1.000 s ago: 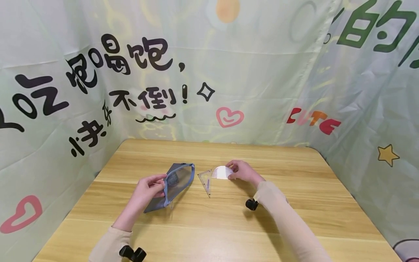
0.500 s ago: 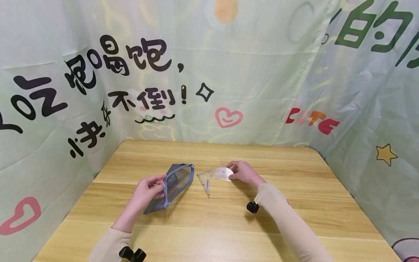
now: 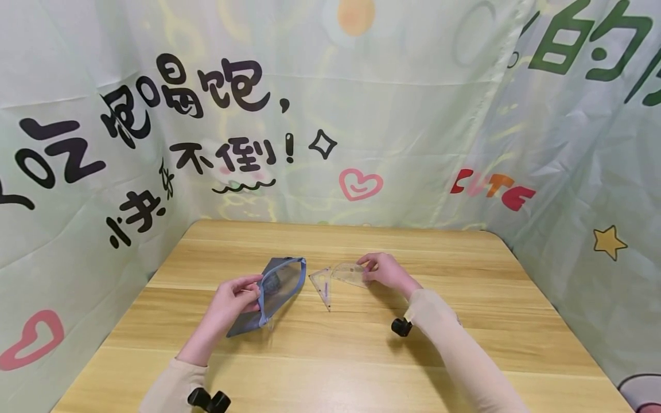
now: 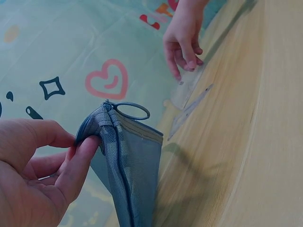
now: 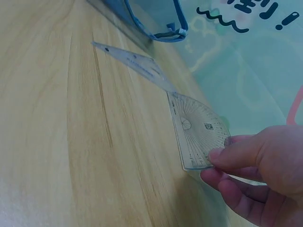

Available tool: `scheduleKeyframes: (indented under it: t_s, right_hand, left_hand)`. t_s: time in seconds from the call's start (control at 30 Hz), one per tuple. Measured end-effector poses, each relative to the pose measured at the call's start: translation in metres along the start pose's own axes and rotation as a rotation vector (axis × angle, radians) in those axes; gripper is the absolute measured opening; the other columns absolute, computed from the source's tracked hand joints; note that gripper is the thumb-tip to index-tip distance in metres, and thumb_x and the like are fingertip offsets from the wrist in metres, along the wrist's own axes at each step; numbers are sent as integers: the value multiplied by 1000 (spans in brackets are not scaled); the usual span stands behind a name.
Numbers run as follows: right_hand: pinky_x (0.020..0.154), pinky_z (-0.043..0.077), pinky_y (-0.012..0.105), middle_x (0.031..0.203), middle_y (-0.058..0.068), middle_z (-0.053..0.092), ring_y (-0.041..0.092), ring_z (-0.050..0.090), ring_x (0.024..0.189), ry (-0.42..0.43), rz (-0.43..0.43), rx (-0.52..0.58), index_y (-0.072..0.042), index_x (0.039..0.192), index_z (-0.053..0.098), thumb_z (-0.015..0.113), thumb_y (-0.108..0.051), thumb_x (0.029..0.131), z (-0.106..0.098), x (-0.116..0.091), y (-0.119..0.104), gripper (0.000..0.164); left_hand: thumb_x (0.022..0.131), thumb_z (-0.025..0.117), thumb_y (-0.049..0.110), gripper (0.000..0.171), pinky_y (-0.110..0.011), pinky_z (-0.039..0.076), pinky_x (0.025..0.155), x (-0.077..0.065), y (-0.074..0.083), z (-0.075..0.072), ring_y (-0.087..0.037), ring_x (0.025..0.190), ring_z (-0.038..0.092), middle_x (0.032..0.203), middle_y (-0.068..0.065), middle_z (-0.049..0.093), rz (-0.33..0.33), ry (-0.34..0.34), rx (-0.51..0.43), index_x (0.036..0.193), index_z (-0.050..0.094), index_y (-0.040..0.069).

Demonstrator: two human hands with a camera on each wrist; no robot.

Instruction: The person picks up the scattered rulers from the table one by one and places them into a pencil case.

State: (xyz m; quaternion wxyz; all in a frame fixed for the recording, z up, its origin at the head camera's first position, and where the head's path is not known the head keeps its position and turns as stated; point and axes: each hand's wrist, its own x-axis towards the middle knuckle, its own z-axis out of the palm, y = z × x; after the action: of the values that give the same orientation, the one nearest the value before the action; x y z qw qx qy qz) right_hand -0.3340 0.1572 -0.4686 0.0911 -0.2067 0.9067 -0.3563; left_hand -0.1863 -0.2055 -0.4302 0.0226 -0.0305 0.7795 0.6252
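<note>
My left hand (image 3: 238, 295) pinches the edge of a blue-grey zippered mesh pouch (image 4: 135, 165), between thumb and fingers. The pouch's mouth, edged in lighter blue, gapes toward the right, and a ring-shaped zipper pull (image 4: 132, 111) sticks out at its corner. On the other side, my right hand (image 3: 383, 271) holds a clear plastic protractor (image 5: 199, 130) by its right end, thumb on top and fingers beneath. Between pouch and protractor, a clear set square (image 3: 322, 287) lies on the table. One of its corners meets the protractor's edge in the right wrist view.
The wooden table (image 3: 330, 367) reaches back to a printed fabric curtain (image 3: 403, 126), which also closes off both sides. Small black devices (image 3: 209, 400) are strapped at both wrists.
The protractor's tilt has shifted: its bright glare has faded and it now looks see-through. My right hand stays nearly in place, and the left hand and pouch are still.
</note>
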Motion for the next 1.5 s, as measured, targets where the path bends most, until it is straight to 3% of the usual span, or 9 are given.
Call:
scheduleKeyframes:
  t_s: [0.2, 0.53, 0.73, 1.07, 1.33, 1.5]
  right_hand:
    - [66, 62, 27, 92, 16, 67, 17, 70, 73, -3, 16, 104, -2, 121, 66, 66, 0, 89, 1, -3, -5, 32]
    - [62, 62, 31, 95, 18, 67, 16, 69, 71, 23, 52, 153, -1, 124, 65, 61, 1, 91, 2, -5, -14, 33]
    - [65, 64, 37, 95, 20, 68, 16, 69, 68, 25, 70, 231, 2, 125, 63, 59, 4, 91, 3, -8, -19, 34]
    - [67, 65, 40, 99, 27, 68, 27, 72, 73, 11, 84, 325, 6, 127, 60, 58, 4, 92, 6, -11, -26, 35]
    - [71, 66, 38, 100, 27, 68, 19, 70, 71, 3, 101, 375, 6, 128, 59, 58, 4, 92, 7, -13, -32, 37]
    - [75, 66, 41, 104, 30, 66, 22, 71, 73, -6, 102, 414, 7, 129, 58, 58, 4, 92, 8, -12, -36, 36]
  left_hand:
    - [93, 60, 3, 46, -23, 63, 74, -1, 1, 0, -4, 81, 61, 101, -7, 59, 2, -4, -5, 137, 51, -8]
    - [92, 59, 0, 47, -21, 63, 72, -1, 1, 2, -3, 79, 61, 97, -4, 59, -3, 6, -27, 137, 51, -9]
    - [93, 59, 1, 46, -21, 63, 72, -1, 0, 3, -3, 80, 61, 98, -5, 59, -6, 7, -24, 137, 51, -9]
    - [93, 58, 2, 48, -20, 62, 74, -2, 3, 0, -3, 81, 62, 99, -4, 59, -19, 15, -17, 139, 49, -8]
    - [93, 59, 2, 48, -19, 62, 74, -2, 5, 2, -3, 81, 62, 99, -4, 59, -26, 19, -28, 139, 49, -8]
    - [93, 58, 2, 47, -18, 62, 74, -3, 6, 4, -2, 80, 62, 98, -3, 58, -22, 21, -35, 138, 50, -8]
